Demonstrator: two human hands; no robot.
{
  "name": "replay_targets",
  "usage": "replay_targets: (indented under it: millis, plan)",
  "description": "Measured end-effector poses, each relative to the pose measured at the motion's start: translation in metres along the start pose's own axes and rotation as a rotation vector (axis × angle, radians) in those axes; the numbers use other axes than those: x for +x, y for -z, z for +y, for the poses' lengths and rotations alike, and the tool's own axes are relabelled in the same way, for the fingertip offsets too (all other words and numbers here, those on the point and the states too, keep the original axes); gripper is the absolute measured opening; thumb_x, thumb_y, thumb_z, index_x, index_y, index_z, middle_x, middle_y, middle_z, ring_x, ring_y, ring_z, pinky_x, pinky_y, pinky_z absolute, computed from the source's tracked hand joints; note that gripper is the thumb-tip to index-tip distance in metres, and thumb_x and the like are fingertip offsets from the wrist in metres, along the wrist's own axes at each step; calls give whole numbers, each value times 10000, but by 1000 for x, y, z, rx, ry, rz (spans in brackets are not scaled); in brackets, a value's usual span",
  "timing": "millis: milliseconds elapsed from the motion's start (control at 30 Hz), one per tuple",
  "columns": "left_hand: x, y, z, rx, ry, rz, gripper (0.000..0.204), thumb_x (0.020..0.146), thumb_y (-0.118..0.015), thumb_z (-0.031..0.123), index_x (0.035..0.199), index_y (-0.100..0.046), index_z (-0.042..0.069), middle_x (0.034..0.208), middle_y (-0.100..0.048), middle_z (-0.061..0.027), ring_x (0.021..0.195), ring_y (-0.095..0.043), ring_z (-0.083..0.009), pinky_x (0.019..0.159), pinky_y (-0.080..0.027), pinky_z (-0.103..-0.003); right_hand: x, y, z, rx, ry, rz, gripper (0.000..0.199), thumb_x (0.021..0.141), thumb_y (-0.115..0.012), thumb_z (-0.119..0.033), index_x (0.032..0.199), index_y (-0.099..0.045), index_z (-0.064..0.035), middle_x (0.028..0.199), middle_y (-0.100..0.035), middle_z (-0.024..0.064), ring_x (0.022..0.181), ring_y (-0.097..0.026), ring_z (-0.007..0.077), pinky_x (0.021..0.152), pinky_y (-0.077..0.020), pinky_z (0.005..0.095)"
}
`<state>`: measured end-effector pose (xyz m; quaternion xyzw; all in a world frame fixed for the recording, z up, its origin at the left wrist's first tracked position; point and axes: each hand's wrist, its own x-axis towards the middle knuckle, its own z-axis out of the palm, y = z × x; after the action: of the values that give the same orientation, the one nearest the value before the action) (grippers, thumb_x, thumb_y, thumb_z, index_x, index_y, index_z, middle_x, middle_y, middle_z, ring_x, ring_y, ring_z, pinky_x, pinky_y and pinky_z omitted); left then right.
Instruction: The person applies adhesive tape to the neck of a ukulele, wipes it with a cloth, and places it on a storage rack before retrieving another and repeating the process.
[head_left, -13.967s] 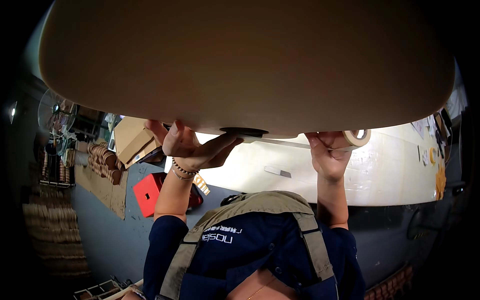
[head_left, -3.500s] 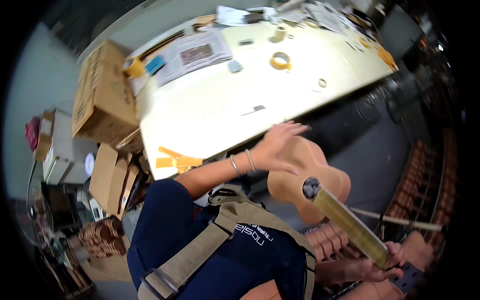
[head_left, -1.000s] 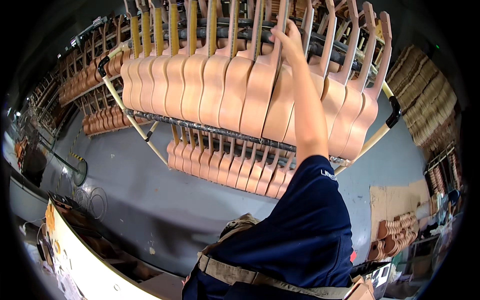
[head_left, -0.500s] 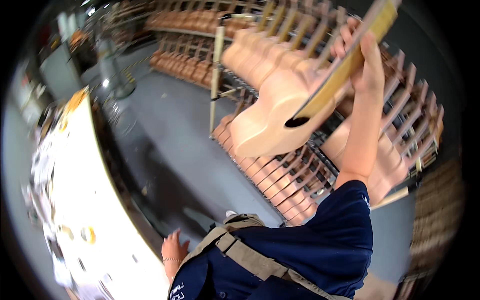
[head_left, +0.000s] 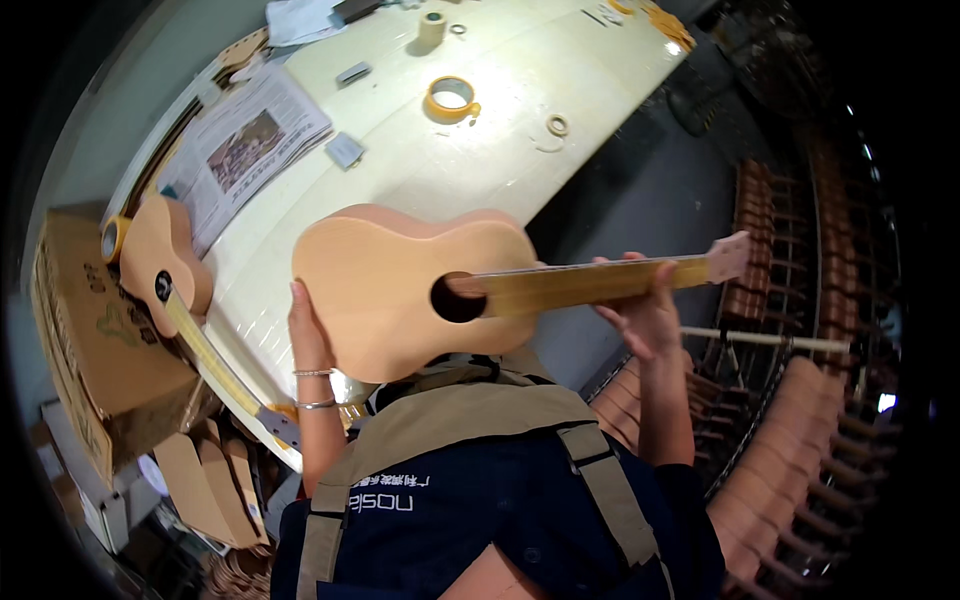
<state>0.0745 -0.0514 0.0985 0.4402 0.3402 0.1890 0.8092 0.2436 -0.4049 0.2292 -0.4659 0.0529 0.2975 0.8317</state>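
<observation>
Far L: cardboard ctn (head_left: 120, 350), dark print plus green mark, not clearly legible. 2nd uke (head_left: 165, 235) at L end of surface (head_left: 560, 60), neck covered yellow. Below, open ctn (head_left: 200, 495) w/ brown pcs inside. Newspaper (head_left: 245, 155): dense print, photo. L hand (head_left: 308, 335) against tail end of held uke (head_left: 365, 290), fingers extended; grip beneath: can't tell. Held uke in front of person, soundhole facing up. Shirt (head_left: 440, 475): white lettering, upside down. Tape roll (head_left: 451, 115), yellow, on surface. R hand (head_left: 645, 315) wrapped round neck. Far R: rack (head_left: 790, 430), many wooden bodies.
</observation>
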Motion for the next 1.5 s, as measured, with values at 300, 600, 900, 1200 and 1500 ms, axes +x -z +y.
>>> replay_targets:
  millis: [300, 600, 900, 1200, 1500]
  plan:
    - [54, 36, 25, 1249, -344, 738, 444, 894, -530, 355, 1165, -546, 4, 1123, -590, -179, 1049, -552, -338, 901, -425, -381, 190, -22, 103, 121, -494, -135, 682, 902, -361, -581, 1313, -303, -39, 1343, -341, 181, 1301, -328, 323, 1075, -338, 449]
    - [90, -85, -24, 1605, -624, 211, 325, 849, -593, 208, 1174, -603, 222, 1331, -470, -66, 1309, -333, -299, 1058, -153, -595, 250, -14, 139, -37, -884, -371, 587, 934, -416, -495, 1275, -404, -16, 1168, -540, 159, 1087, -539, 254, 942, -456, 359]
    - [105, -82, -24, 1401, -567, 180, 166, 781, -667, 209, 923, -731, 266, 1302, -493, -17, 1294, -350, -262, 1062, -103, -485, 303, 29, 94, -1361, 888, -372, 153, 888, -522, -149, 887, -657, -76, 702, -608, 74, 698, -550, 262, 716, -401, 374]
    - [114, -77, -21, 1328, -490, 93, 99, 764, -691, 169, 861, -711, 166, 1119, -534, -1, 1257, -299, -303, 1028, -168, -425, 306, 27, 103, -1494, 819, -252, 219, 922, -468, -220, 875, -657, -121, 635, -564, 88, 632, -532, 274, 661, -397, 382]
    - [123, -72, -21, 1320, -464, 44, 140, 749, -714, 169, 879, -681, 130, 1121, -521, -19, 1228, -307, -323, 1029, -182, -430, 306, 27, 103, -1505, 823, -238, 218, 919, -471, -216, 850, -651, -116, 635, -570, 84, 622, -535, 268, 656, -398, 380]
